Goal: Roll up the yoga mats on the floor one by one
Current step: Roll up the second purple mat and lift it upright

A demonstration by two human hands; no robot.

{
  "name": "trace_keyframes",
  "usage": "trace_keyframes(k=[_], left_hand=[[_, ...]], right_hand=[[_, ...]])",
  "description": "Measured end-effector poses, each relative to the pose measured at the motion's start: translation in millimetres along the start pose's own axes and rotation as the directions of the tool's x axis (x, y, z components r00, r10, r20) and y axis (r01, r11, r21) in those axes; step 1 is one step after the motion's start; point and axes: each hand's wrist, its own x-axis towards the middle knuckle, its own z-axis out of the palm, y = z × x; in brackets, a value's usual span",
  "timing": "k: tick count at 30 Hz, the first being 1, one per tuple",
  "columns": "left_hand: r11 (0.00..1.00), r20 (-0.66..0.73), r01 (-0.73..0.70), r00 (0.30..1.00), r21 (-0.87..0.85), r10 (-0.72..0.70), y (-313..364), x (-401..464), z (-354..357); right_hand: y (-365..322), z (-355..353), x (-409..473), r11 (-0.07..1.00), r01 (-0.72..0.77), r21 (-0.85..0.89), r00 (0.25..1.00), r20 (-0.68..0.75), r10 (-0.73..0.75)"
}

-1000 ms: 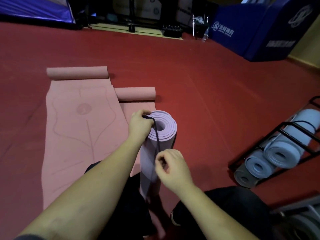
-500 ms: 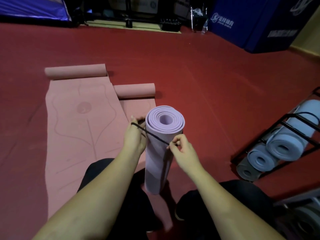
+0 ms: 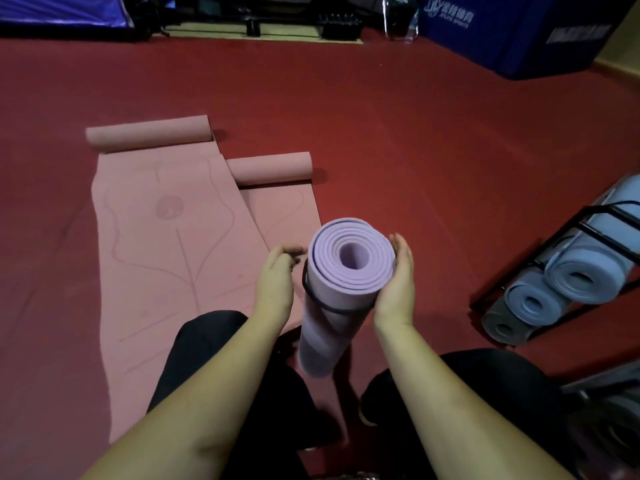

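Observation:
A rolled lilac yoga mat (image 3: 346,282) stands upright between my knees, its spiral end facing me. A black elastic band (image 3: 332,309) circles it a little below the top. My right hand (image 3: 398,282) lies flat against the roll's right side with straight fingers. My left hand (image 3: 275,282) hovers just left of the roll near the band, its fingers blurred and loose, holding nothing that I can make out. Two pink mats lie on the red floor: a large one (image 3: 156,254) on the left and a narrower one (image 3: 287,206) partly under it, each with its far end curled up.
A black wire rack (image 3: 588,230) at the right holds several rolled blue-grey mats (image 3: 581,275). Blue padded blocks (image 3: 519,29) stand at the back right, and dark gym equipment (image 3: 339,26) lines the far wall. Bare red floor (image 3: 415,133) stretches ahead.
Both hands have let go of the black band, which now sits around the roll. The right hand has moved up flat onto the roll's right side; the left has drawn slightly away.

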Motion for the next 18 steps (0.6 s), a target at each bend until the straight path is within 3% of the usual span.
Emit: trace_keyframes(k=[3, 7, 12, 15, 18], left_hand=[[0.985, 0.110, 0.104, 0.990, -0.138, -0.089, 8, -1, 16], [0.966, 0.074, 0.168, 0.985, -0.196, -0.156, -3, 2, 24], [0.949, 0.044, 0.292, 0.956, -0.123, -0.289, -17, 9, 27], [0.936, 0.010, 0.352, 0.936, 0.006, -0.352, -23, 14, 25], [0.950, -0.057, 0.289, 0.957, 0.119, -0.284, -22, 29, 22]], right_hand=[[-1, 10, -1, 0.993, -0.109, 0.041, 0.987, 0.125, 0.103], [9, 8, 6, 0.988, -0.131, -0.078, 0.987, 0.082, 0.138], [36, 1, 19, 0.932, -0.221, -0.287, 0.964, 0.082, 0.254], [56, -12, 22, 0.830, -0.257, -0.496, 0.930, 0.108, 0.352], [58, -15, 38, 0.870, -0.225, -0.438, 0.959, 0.058, 0.278]])
